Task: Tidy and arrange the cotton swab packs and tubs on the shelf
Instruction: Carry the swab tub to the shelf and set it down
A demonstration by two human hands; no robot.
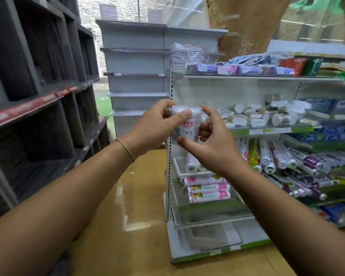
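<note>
Both hands are on one cotton swab tub (187,126): left hand (157,126) grips its top, right hand (211,140) pinches the base. Probably mid-pick; next it needs standing upright on the shelf (267,130) to the right, beside the jumbled packs (257,114).

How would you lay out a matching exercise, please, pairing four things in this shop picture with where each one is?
Things:
1. cotton swab tub
2. swab packs
3. pink-labelled rolls
4. wristband

Places:
A. round the left wrist
B. gripped between the left hand and the right hand
C. heaped on the green-edged shelf at hand height
D. stacked on the end rack, below the hands

Pairs: 1-B, 2-C, 3-D, 4-A.
</note>
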